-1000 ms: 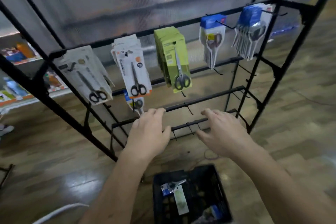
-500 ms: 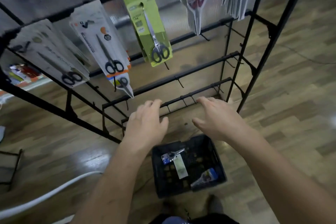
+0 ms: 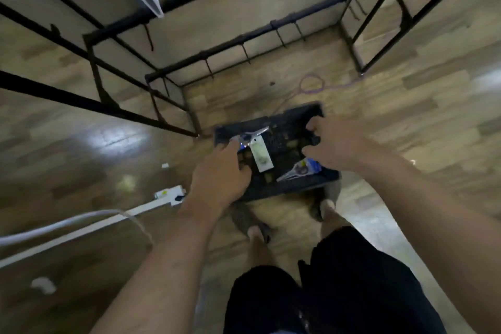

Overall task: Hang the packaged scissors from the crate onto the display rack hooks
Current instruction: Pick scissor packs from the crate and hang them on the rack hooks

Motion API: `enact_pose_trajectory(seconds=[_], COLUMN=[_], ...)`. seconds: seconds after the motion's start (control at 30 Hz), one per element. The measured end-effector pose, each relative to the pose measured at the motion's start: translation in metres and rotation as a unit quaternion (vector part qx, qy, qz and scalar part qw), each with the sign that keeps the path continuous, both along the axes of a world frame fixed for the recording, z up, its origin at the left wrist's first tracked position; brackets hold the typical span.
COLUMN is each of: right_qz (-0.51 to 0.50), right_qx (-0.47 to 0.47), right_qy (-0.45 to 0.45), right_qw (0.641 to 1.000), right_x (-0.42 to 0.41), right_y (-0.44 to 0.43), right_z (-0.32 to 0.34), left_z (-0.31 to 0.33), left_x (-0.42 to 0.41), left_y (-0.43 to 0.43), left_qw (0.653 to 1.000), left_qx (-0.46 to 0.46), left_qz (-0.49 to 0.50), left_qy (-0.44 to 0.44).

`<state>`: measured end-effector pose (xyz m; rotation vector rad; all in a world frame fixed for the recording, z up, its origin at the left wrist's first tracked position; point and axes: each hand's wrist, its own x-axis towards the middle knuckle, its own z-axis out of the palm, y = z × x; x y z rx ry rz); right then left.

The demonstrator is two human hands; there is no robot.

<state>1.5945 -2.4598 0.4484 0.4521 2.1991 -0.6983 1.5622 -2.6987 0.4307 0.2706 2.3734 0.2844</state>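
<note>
Black plastic crate (image 3: 292, 187), on the floor near the black metal display rack (image 3: 244, 38). White-carded scissors pack (image 3: 260, 154), long axis roughly near-to-far, just right of your left hand (image 3: 219, 173). Blue-carded scissors pack (image 3: 301, 170) beneath your right hand (image 3: 334, 144). Both hands loosely spread, gripping nothing.

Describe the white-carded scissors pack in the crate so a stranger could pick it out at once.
Find the black crate on the wooden floor by the display rack. Two packs lie inside; the white-carded pack is at the crate's left side, by the left hand. Its white card sets it apart from the blue-carded pack toward the right front.
</note>
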Motion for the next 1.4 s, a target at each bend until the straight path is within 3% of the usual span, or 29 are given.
enact_pose_trajectory(seconds=[0.2,0.37,0.47,0.63,0.8,0.93,1.07,1.17,1.27,1.33,1.4], right_qz=[0.019,0.002,-0.075,-0.206,-0.253,-0.259,-0.345,-0.396,-0.45,-0.472,-0.493], right_qx=[-0.048,-0.039,-0.061,-0.076,-0.109,-0.111,-0.092,-0.102,-0.114,-0.117,-0.138], right_qy=[-0.165,-0.197,-0.192,-0.112,-0.091,-0.083,-0.062,-0.057,-0.036,-0.018,-0.017], right_qw=[0.985,0.98,0.977,0.969,0.957,0.956,0.932,0.911,0.885,0.874,0.859], right_x=[-0.007,-0.011,-0.01,-0.012,-0.01,-0.01,0.002,0.016,0.029,0.038,0.043], right_y=[0.0,-0.027,-0.058,-0.102,-0.105,-0.061,-0.001,0.021,0.032,0.039,0.043], right_z=[-0.289,-0.518,-0.618,-0.716,-0.741,-0.707,-0.671,-0.64,-0.592,-0.543,-0.486], left_z=[-0.26,-0.499,-0.605,-0.699,-0.729,-0.717,-0.694,-0.656,-0.598,-0.549,-0.491], left_x=[-0.002,-0.028,-0.038,-0.069,-0.078,-0.078,-0.063,-0.047,-0.026,-0.009,-0.003], left_y=[0.009,0.001,-0.014,-0.022,-0.004,-0.007,-0.009,-0.001,0.008,0.022,0.041], left_qw=[0.987,0.972,0.973,0.988,0.985,0.98,0.985,0.995,0.983,0.948,0.89], left_qx=[-0.001,-0.076,-0.121,-0.137,-0.165,-0.181,-0.144,-0.087,0.054,0.109,0.137], left_qz=[0.11,0.173,0.161,-0.027,-0.041,-0.076,-0.078,0.024,0.166,0.274,0.404], left_qy=[-0.121,-0.141,-0.111,0.06,0.022,0.024,0.056,0.034,-0.06,-0.118,-0.165])
